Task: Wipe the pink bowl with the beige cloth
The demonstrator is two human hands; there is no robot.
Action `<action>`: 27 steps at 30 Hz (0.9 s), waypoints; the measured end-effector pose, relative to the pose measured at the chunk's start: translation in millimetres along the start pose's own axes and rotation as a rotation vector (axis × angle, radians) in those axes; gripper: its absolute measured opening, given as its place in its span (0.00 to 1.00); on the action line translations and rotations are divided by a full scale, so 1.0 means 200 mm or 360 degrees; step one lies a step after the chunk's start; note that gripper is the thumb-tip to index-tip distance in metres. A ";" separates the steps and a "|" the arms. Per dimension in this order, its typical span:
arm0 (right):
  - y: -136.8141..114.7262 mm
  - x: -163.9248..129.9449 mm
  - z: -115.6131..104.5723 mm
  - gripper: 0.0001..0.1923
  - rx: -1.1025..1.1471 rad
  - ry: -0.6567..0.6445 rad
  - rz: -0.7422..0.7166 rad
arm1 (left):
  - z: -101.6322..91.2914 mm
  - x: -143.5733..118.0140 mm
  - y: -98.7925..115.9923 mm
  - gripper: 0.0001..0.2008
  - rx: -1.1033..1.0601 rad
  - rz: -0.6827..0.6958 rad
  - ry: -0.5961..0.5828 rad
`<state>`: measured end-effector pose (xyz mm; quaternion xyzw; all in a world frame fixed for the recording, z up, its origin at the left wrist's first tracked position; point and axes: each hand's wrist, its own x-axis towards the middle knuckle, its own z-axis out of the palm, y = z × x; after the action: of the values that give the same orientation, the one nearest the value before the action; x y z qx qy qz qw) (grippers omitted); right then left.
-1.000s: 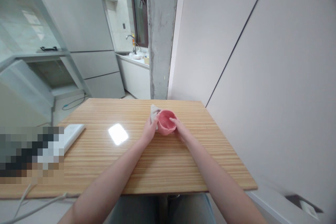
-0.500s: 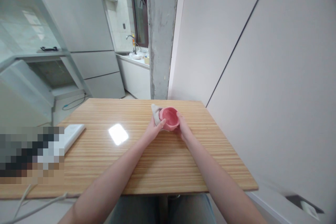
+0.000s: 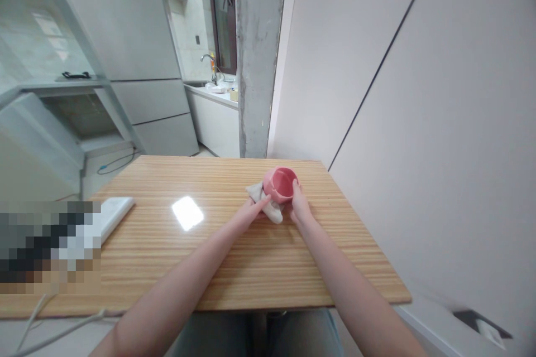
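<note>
Pink and tilted so that its open mouth faces the camera, a cup [image 3: 281, 184] is held toward the far right part of a wooden table [image 3: 234, 256]. It is gripped by the right hand [image 3: 300, 207], whose fingers are curled against the cup's right side, with the thumb up by the rim. A pale cloth [image 3: 268, 206] is bunched just under and to the left of the cup, touching it, and is pressed there by the left hand [image 3: 252, 212], whose fingers are closed on the fabric. Whether the cup rests on the table or is lifted slightly clear cannot be told. Well apart, near the left edge of the table, a flat white object [image 3: 112, 213] is lying, and a bright patch of reflected light [image 3: 187, 213] is seen between it and the hands
</note>
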<state>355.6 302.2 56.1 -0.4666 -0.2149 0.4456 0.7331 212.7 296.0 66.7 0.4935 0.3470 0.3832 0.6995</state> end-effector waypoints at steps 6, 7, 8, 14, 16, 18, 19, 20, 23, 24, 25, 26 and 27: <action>-0.03 -0.07 0.05 0.20 -0.0211 -0.0322 0.0251 | -0.04 0.01 0.07 0.31 0.0080 0.0287 0.0147; -0.03 -0.08 0.05 0.21 -0.0235 -0.0329 0.0337 | -0.04 0.02 0.07 0.30 0.0066 0.0348 0.0188; -0.04 -0.08 0.05 0.21 -0.0271 -0.0310 0.0394 | -0.05 0.02 0.08 0.28 0.0039 0.0382 0.0225; -0.06 -0.08 0.03 0.27 -0.0377 -0.0375 0.0396 | -0.06 0.05 0.05 0.25 0.0059 0.0342 0.0478; -0.05 -0.07 0.03 0.26 -0.0272 -0.0376 0.0328 | -0.04 0.04 0.04 0.25 0.0059 0.0317 0.0411; -0.04 -0.07 0.03 0.25 -0.0207 -0.0345 0.0261 | -0.03 0.03 0.03 0.28 0.0009 0.0275 0.0282; -0.04 -0.07 0.03 0.25 -0.0207 -0.0337 0.0243 | -0.03 0.03 0.03 0.29 -0.0011 0.0256 0.0221; -0.03 -0.07 0.03 0.27 -0.0225 -0.0350 0.0234 | -0.03 0.02 0.03 0.31 -0.0011 0.0251 0.0185; -0.01 -0.07 0.04 0.32 -0.0276 -0.0463 0.0280 | -0.03 0.03 0.04 0.32 0.0114 0.0367 0.0245; 0.00 -0.06 0.04 0.31 -0.0285 -0.0475 0.0311 | -0.04 0.03 0.04 0.32 0.0156 0.0420 0.0292; 0.00 -0.05 0.04 0.29 -0.0301 -0.0456 0.0326 | -0.05 0.03 0.04 0.31 0.0190 0.0463 0.0338; 0.00 -0.04 0.03 0.26 -0.0333 -0.0413 0.0319 | -0.06 0.04 0.05 0.30 0.0220 0.0490 0.0372; 0.01 -0.03 0.02 0.24 -0.0374 -0.0367 0.0289 | -0.07 0.04 0.06 0.29 0.0245 0.0498 0.0392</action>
<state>349.0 300.3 57.9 -0.5124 -0.3051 0.5323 0.6008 202.6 310.6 73.0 0.5427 0.3772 0.5170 0.5439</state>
